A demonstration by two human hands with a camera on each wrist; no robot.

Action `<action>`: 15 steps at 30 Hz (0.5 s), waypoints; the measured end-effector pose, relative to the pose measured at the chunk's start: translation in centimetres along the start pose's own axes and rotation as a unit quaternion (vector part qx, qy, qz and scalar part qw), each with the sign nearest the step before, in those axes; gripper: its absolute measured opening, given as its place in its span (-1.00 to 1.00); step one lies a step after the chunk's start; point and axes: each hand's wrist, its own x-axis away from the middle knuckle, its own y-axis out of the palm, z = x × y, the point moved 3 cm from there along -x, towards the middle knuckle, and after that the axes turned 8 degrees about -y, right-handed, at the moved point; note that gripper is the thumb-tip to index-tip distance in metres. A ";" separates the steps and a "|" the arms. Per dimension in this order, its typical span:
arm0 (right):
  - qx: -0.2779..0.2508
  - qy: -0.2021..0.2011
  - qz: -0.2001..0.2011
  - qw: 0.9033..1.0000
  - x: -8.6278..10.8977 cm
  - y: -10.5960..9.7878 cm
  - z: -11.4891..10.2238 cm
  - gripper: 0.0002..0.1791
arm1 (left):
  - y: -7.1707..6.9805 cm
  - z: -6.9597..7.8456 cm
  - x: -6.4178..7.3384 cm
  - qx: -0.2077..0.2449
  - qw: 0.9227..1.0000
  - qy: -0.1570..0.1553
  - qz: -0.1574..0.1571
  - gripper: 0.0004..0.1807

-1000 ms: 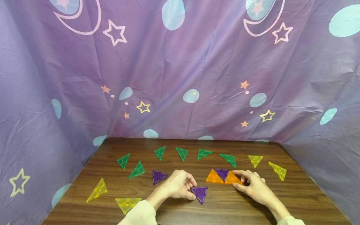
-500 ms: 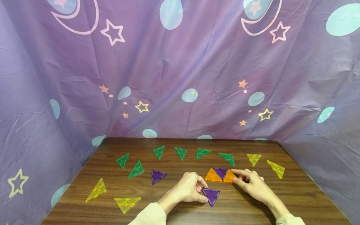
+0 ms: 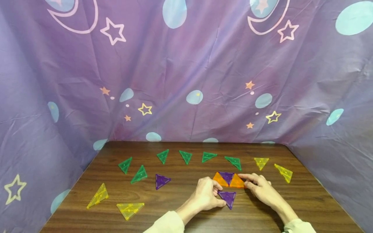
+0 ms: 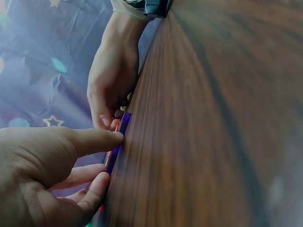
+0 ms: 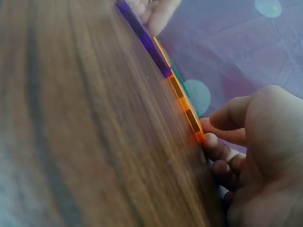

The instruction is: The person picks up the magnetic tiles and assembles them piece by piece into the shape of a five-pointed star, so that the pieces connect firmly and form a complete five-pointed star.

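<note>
My left hand (image 3: 206, 194) pinches a purple translucent triangle magnetic tile (image 3: 228, 199) between thumb and fingers, point toward me. Just beyond it lies a joined row: a left orange triangle tile (image 3: 220, 180), a purple triangle tile (image 3: 226, 177) pointing toward me, and a right orange triangle tile (image 3: 237, 182). At the row's right end, the index finger and thumb of my right hand (image 3: 261, 188) hold the right orange tile by its outer side. In the right wrist view the held purple tile (image 5: 144, 38) stands low over the wood, one corner overlapping the orange edge (image 5: 185, 109).
Another purple triangle tile (image 3: 162, 181) lies to the left. Several green triangle tiles (image 3: 186, 157) spread along the back of the wooden table (image 3: 186, 218). Yellow triangle tiles lie at left (image 3: 130, 209) and far right (image 3: 284, 173). A patterned purple cloth (image 3: 175, 64) hangs behind.
My left hand has carried the purple tile rightward, up close under the orange and purple row. The right hand keeps its place at the row's right end.
</note>
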 end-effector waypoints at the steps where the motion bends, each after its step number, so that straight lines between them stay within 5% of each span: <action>1: -0.003 0.000 0.001 1.000 0.1 -0.1 0.0 -0.64 | 0.2 0.2 -0.1 0.000 1.000 0.002 0.003 -0.58; 8: -0.002 0.022 -0.009 1.000 0.2 -0.4 0.2 -0.62 | 2.0 1.4 -0.7 -0.005 1.000 -0.004 0.023 -0.53; 15: 0.023 -0.006 -0.030 0.999 0.1 -0.5 0.0 -0.47 | 3.1 2.4 -1.4 -0.035 0.997 -0.003 0.065 -0.48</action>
